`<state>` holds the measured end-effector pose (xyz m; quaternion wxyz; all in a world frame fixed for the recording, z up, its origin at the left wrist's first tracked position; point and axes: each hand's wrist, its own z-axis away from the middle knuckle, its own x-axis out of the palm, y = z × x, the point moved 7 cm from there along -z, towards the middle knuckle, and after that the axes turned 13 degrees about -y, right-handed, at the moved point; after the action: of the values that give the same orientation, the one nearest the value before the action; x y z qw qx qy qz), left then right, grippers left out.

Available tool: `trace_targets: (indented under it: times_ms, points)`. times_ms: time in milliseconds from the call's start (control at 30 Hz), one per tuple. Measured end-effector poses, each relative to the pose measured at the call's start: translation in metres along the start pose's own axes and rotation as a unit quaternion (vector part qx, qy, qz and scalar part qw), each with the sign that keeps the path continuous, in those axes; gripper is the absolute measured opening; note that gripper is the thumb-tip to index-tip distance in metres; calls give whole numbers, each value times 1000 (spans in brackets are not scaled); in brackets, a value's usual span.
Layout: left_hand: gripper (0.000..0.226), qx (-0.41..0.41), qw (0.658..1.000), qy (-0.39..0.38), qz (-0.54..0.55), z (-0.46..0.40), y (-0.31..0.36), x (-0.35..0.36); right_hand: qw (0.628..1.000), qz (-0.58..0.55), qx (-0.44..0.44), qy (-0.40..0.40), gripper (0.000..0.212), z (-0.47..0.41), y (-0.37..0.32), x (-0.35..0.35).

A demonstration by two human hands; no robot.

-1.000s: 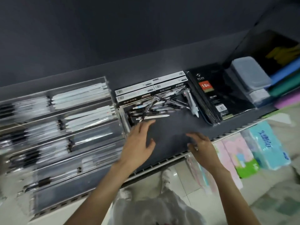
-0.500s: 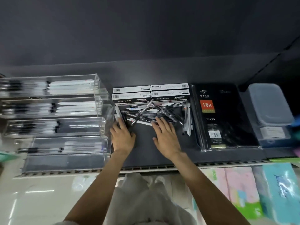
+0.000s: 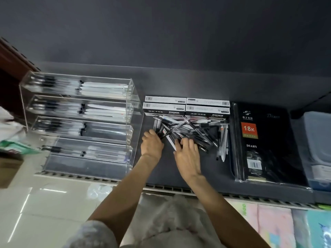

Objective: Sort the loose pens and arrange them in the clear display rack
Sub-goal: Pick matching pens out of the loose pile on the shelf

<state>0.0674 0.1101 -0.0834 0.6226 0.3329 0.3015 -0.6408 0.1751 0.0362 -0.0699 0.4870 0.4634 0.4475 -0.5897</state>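
Dark shelf (image 3: 161, 169): two hands, left hand (image 3: 151, 145), right hand (image 3: 188, 154), four boxes (image 3: 186, 106), five-tier rack (image 3: 80, 122)

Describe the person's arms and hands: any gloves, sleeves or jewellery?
Both are bare. The left hand and right hand wear no gloves, and no rings, watch or bracelet show. The forearms are uncovered up to a light, pale short sleeve on the left arm. The right arm's sleeve is out of frame.
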Motion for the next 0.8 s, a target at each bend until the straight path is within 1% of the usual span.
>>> trace_targets:
  times_ms: [100, 167, 267, 400, 433, 500, 567, 600, 700, 800]
  points:
    - [32, -12, 1000, 6, 7, 3, -7, -7, 1000, -12, 19, -11, 58, -1, -4, 3]
    - [27, -4, 1000, 3, 0, 3, -10, -8, 999, -24, 22, -21, 56, -1, -5, 5]
    - [28, 14, 1000, 2, -3, 11, -11, -5, 999, -34, 23, -28, 50, 0, -4, 3]
    - [32, 46, 999, 8, -5, 15, -11, 0, 999, -28, 37, -27, 49, 1, -2, 2]
    - [36, 47, 999, 7, 18, 15, -13, 0, 999, -26, 39, -26, 51, 1, -1, 3]
    - [49, 49, 998, 1, 46, 17, -17, 1, 999, -25, 36, -28, 53, 3, -1, 4]
    - [62, 52, 998, 4, 26, 19, -17, 4, 999, -28, 30, -28, 56, 4, -3, 5]
    - [62, 52, 999, 7, 11, 20, -17, 3, 999, -28, 31, -28, 57, 5, -3, 6]
    - [44, 64, 998, -11, 22, 21, -21, -4, 999, -22, 25, -38, 56, 6, -4, 6]
    - [40, 68, 991, -67, 92, 30, -35, -13, 996, -64, 15, -55, 52, 9, -4, 2]
